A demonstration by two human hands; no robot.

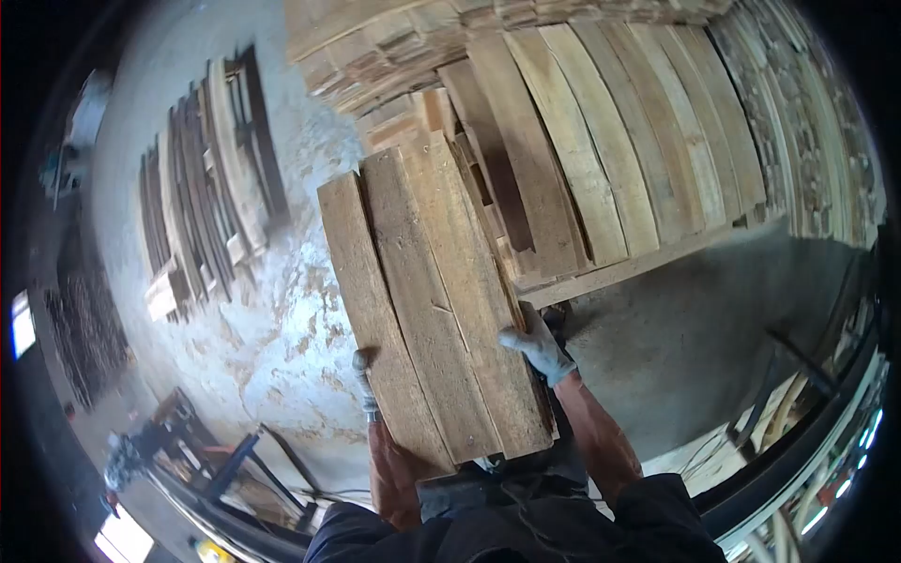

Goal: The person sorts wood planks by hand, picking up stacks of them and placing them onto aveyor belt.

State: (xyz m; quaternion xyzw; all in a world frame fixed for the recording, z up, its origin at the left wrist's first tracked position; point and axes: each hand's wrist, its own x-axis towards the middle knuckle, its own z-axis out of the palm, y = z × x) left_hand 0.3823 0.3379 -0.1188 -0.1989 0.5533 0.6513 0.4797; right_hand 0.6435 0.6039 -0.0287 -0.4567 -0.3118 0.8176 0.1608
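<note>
Three rough wooden boards lie side by side in front of my body, carried between both gloved hands. My left hand grips the outer edge of the left board, its thumb showing and its other fingers hidden below. On the opposite edge, my right hand is closed with the thumb resting on top of the right board. Just beyond the far right side of the boards stands a stack of planks, its top layer laid in a row.
More stacked wood rises at the back, and another tall pile stands at the far right. Spaced boards lie on the concrete floor to the left. Metal frames stand at the lower left.
</note>
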